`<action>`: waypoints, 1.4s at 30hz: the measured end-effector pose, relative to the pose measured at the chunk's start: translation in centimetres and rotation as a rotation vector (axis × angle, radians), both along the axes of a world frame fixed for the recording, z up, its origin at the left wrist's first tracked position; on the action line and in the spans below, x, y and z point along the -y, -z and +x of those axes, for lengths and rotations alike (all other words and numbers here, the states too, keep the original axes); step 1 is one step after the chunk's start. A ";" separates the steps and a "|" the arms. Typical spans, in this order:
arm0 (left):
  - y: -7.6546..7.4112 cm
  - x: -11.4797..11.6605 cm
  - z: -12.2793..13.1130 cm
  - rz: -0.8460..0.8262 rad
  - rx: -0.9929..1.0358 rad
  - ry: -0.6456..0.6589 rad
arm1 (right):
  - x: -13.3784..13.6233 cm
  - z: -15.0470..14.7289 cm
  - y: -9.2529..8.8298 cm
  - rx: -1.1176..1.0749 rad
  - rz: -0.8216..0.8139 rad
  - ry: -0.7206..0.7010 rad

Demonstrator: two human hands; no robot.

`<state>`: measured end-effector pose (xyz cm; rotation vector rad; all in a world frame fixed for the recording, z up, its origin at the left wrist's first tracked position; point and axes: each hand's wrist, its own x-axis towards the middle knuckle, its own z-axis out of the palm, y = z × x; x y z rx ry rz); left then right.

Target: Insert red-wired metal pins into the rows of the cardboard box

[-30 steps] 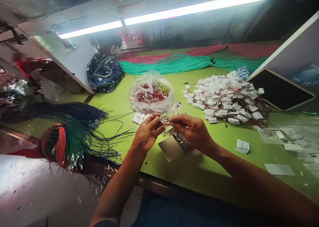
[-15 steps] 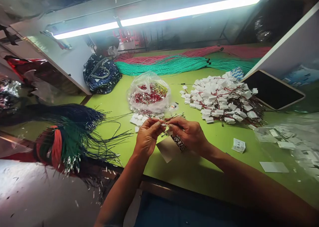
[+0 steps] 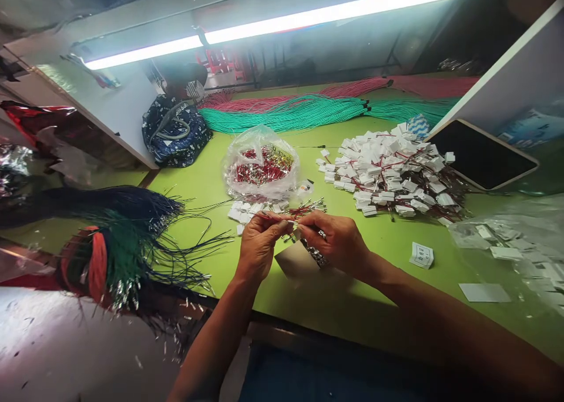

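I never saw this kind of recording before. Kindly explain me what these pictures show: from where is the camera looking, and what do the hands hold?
There is no machine here. These are a person's two bare hands, seen from one camera worn on the head, which looks forward and down. The left hand and the right hand meet above a green workbench, pinching thin red wires with small metal ends. Under the right hand lie a pale card and a strip of shiny metal pieces. Farther away are a clear plastic bag of red wires, a heap of white plastic pieces with red wires, and long teal wire bundles. At the left lies a bundle of dark wires.
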<state>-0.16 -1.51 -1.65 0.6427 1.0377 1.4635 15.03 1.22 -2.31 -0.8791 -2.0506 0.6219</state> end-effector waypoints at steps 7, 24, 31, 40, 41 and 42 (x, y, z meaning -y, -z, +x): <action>-0.3 0.2 -0.1 0.039 -0.031 0.039 | 0.1 0.2 -0.2 0.115 0.195 -0.029; 0.3 -0.8 -1.3 -0.184 0.107 0.048 | -4.5 0.5 -1.7 0.068 -0.085 0.071; 0.7 -0.9 -1.4 -0.180 0.246 -0.023 | -4.6 3.0 -0.5 0.497 0.142 0.066; 0.7 -0.7 -1.1 -0.234 0.309 0.003 | -0.1 0.9 2.0 0.755 0.330 0.011; 0.7 -0.7 -1.1 -0.237 0.314 0.007 | 0.0 0.7 2.1 0.748 0.336 0.020; 0.8 -0.7 -1.1 -0.239 0.319 0.011 | 0.0 0.6 2.2 0.736 0.340 0.018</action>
